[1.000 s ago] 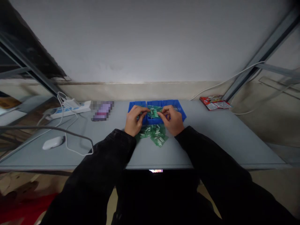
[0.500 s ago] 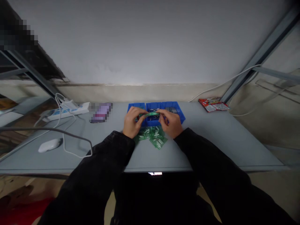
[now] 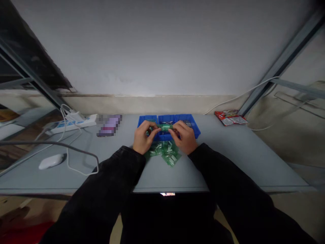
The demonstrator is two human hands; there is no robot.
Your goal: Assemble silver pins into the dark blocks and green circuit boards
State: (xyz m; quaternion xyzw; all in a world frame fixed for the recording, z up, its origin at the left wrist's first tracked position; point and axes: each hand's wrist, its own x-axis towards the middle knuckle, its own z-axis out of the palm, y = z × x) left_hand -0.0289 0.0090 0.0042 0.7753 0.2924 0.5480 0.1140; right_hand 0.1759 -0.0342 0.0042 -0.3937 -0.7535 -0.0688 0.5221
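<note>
A small green plastic bag is stretched between my two hands, above the front of the blue bins. My left hand pinches its left end between thumb and fingers. On the other end, my right hand has a like pinch. Behind them stand the joined blue bins, with small metal parts in the middle and right compartments; my left hand partly hides the left one. Several filled green bags lie on the table just in front of the bins, with pale and metallic pieces showing through.
On the grey table, a white power strip with plugged-in cables and a phone lie left. A white earbud case sits nearer, beside a looping cable. A red packet lies at the back right.
The bag between my hands has turned so more of its flat face shows. Both hands keep their pinch. The whole view has shifted slightly, with the table lower in the picture.
</note>
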